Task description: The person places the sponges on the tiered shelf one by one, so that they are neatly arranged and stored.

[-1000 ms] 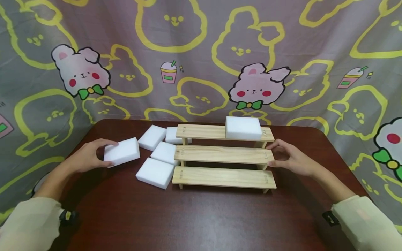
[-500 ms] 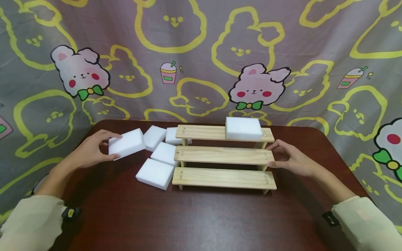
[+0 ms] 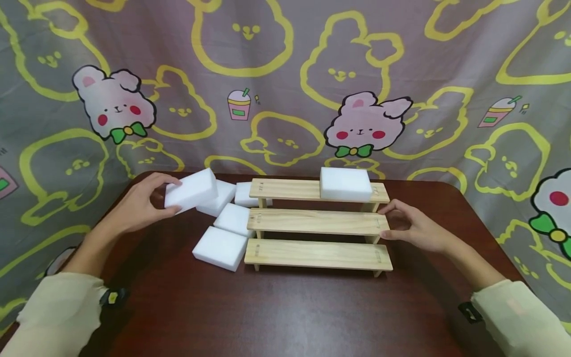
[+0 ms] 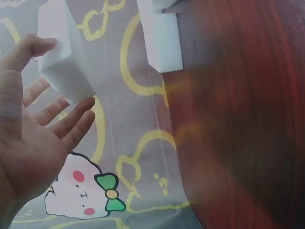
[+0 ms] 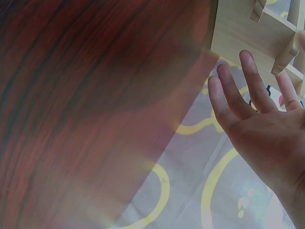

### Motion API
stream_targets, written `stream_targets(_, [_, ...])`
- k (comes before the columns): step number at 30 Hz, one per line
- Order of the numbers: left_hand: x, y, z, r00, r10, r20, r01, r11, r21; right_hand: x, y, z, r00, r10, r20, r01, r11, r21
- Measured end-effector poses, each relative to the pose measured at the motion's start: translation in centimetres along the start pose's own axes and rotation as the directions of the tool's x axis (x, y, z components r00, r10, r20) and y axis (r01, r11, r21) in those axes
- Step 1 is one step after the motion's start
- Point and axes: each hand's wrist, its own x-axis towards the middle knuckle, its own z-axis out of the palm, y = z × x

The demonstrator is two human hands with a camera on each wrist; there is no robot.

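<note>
My left hand (image 3: 144, 201) pinches a white foam sponge block (image 3: 192, 189) between thumb and fingers at its left end. The block is tilted and raised, overlapping another white sponge in the head view. In the left wrist view, the held block (image 4: 64, 57) sits between the thumb and fingertips. My right hand (image 3: 415, 227) has thumb and index finger at the right end of a three-tier wooden stand (image 3: 312, 220), gripping its middle step; the other fingers extend beyond it in the right wrist view. One white block (image 3: 345, 183) lies on the top step's right part.
Several white sponges, including a front one (image 3: 220, 248), lie on the dark red-brown table (image 3: 285, 312) left of the stand. One at the back is partly hidden behind the top step. A patterned curtain (image 3: 285, 89) hangs behind the table.
My left hand has lifted the sponge block and carried it up and rightward, toward the other loose sponges. The right hand and the stand have stayed in place.
</note>
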Motion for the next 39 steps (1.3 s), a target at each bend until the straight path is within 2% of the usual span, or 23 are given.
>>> stream_targets(7, [1.0, 1.2, 0.3, 1.000, 0.012, -0.009, -0.012, 0.998, -0.060, 0.0, 0.0, 0.1, 1.000, -0.002, -0.005, 0.002, 1.000, 0.000])
stream_targets(13, [1.8, 2.4, 0.8, 1.000, -0.002, 0.007, 0.003, 0.996, -0.092, 0.0, -0.1, 0.0, 1.000, 0.007, -0.009, -0.007, 1.000, 0.002])
stream_targets(22, [3.0, 4.5, 1.6, 0.999, 0.037, 0.015, -0.035, 0.993, -0.110, -0.1, 0.0, 0.1, 1.000, -0.005, -0.012, 0.005, 1.000, 0.015])
stream_targets(39, [6.4, 6.6, 3.7, 0.994, 0.098, 0.053, -0.086, 0.978, -0.189, 0.0, -0.2, 0.1, 1.000, 0.011, -0.014, -0.011, 1.000, 0.011])
